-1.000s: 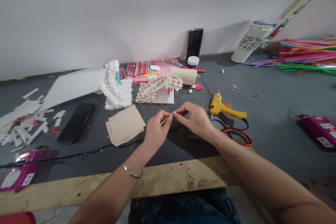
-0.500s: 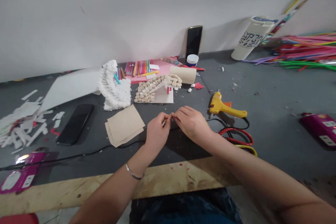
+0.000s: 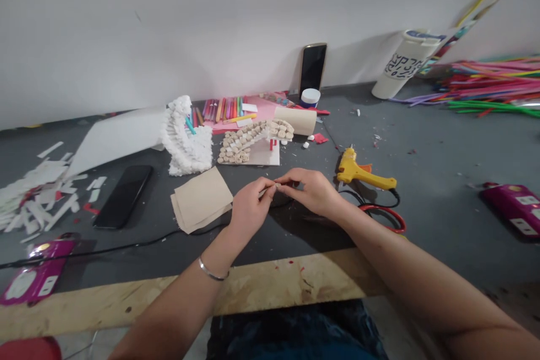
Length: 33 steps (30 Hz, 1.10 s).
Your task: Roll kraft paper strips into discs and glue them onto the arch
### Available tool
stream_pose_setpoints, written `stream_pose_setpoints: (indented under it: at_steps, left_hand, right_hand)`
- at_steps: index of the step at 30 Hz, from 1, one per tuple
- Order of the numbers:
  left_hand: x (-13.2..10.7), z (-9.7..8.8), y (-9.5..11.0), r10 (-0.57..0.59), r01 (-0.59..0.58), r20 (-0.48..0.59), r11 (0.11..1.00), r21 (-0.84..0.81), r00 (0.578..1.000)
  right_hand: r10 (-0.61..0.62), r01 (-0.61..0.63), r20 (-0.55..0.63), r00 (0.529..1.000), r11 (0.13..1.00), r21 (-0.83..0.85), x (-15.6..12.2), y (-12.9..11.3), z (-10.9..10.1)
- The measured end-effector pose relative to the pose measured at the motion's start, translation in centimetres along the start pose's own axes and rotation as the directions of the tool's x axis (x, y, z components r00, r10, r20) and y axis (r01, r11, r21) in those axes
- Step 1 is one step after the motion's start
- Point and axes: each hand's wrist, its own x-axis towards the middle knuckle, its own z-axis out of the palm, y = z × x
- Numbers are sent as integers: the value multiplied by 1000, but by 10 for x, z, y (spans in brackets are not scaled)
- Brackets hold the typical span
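Above the dark table, my left hand point(image 3: 252, 202) and my right hand point(image 3: 317, 192) meet fingertip to fingertip. Both pinch a small beige piece of paper point(image 3: 277, 185), which is mostly covered by the fingers. Square beige paper sheets point(image 3: 202, 197) lie in a stack just left of my left hand. Beyond the hands stands a small model point(image 3: 238, 143) covered in beige paper rolls, on a white base with red posts. Beside it is a white, rough-textured model point(image 3: 185, 149) with a turquoise strip. A yellow glue gun point(image 3: 358, 171) rests to the right of my right hand.
Red-handled scissors point(image 3: 392, 216) lie partly behind my right forearm. A black phone point(image 3: 123, 197) and white paper scraps point(image 3: 46, 197) are at left. A black cord crosses the table. At the back are markers point(image 3: 223, 109), a beige roll point(image 3: 297, 121) and a tumbler point(image 3: 400, 64).
My right hand has turned, its fingers now more arched around the pinched paper piece. My right forearm covers more of the scissors. The view has shifted slightly.
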Motion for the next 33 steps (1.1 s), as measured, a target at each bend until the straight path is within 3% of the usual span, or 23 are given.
stream_pose_setpoints:
  at_steps: [4, 10, 18, 25, 33]
  left_hand:
    - [0, 1, 2, -55, 55, -31, 998, -18, 998]
    - [-1, 2, 2, 26, -28, -20, 992, -125, 999]
    - [-3, 2, -1, 63, -58, 14, 973, -224, 998]
    - [-4, 3, 0, 70, -64, 14, 962, -267, 997]
    - [-4, -1, 2, 117, -120, -28, 988, -96, 993]
  right_hand:
    - [-8, -1, -113, 994, 997, -72, -1, 0, 4]
    - [105, -106, -150, 983, 994, 1, -2, -6, 3]
    - [225, -220, -6, 974, 960, 174, 0, 5, -1]
    - [198, -219, 93, 976, 880, 422, 1, 8, 5]
    - [238, -263, 113, 965, 844, 467, -1, 12, 1]
